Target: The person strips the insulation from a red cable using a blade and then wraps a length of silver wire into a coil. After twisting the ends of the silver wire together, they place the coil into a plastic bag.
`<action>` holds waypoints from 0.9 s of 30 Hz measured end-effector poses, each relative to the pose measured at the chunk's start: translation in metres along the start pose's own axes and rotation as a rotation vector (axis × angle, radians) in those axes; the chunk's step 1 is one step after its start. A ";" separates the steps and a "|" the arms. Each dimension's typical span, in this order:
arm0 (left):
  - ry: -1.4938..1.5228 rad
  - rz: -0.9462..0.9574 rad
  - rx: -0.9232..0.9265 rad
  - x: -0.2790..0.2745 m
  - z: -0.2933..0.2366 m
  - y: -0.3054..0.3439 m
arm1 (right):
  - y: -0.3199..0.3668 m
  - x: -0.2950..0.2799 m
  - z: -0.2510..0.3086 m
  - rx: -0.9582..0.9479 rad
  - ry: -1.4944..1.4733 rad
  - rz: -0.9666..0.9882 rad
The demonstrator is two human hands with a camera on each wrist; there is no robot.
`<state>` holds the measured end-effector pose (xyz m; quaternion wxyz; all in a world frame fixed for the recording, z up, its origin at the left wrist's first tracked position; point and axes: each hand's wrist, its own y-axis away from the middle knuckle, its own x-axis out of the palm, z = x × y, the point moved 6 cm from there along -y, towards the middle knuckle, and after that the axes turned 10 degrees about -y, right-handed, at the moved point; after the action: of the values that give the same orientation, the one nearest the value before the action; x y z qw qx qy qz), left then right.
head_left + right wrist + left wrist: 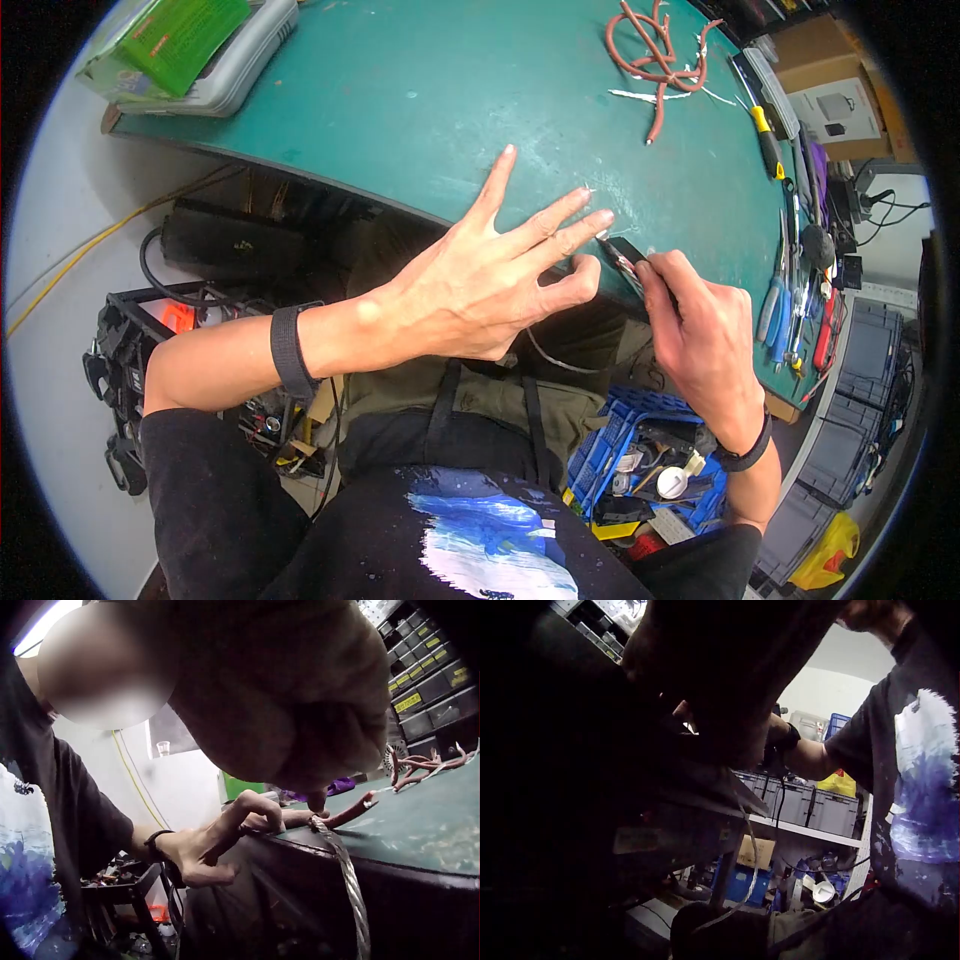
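In the head view my left hand (490,260) lies over the table's near edge, several fingers extended and spread, one bent. Its fingertips reach the green tabletop (400,120) beside the tip of a black and silver tool (626,256). My right hand (705,330) grips that tool from the right. A braided silver cable (349,881) hangs over the table edge in the right wrist view, its upper end close to the fingertips of my left hand (214,855). This cable (753,862) also shows in the left wrist view, where the foreground is mostly dark.
Tangled brown cable (655,75) lies at the table's far side. A yellow-black screwdriver (767,145) and pliers (770,310) are along the right edge. At the far left stands a grey case (235,85) under a green box (170,45). A blue crate (600,450) sits below.
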<state>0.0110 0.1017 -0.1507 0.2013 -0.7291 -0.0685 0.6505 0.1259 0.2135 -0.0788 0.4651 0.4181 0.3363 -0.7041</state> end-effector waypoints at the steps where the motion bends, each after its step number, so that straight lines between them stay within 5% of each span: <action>1: -0.009 0.002 -0.003 0.000 0.000 0.000 | 0.000 0.000 0.000 0.001 0.000 0.000; 19: -0.067 0.008 0.011 0.004 -0.001 0.002 | 0.009 -0.001 -0.003 -0.044 0.009 0.012; 27: -0.098 0.022 0.017 0.003 0.000 0.000 | 0.002 -0.009 0.004 -0.074 0.111 0.166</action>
<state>0.0113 0.1027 -0.1540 0.1967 -0.6954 -0.0649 0.6881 0.1288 0.2130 -0.0696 0.5177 0.4654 0.3513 -0.6261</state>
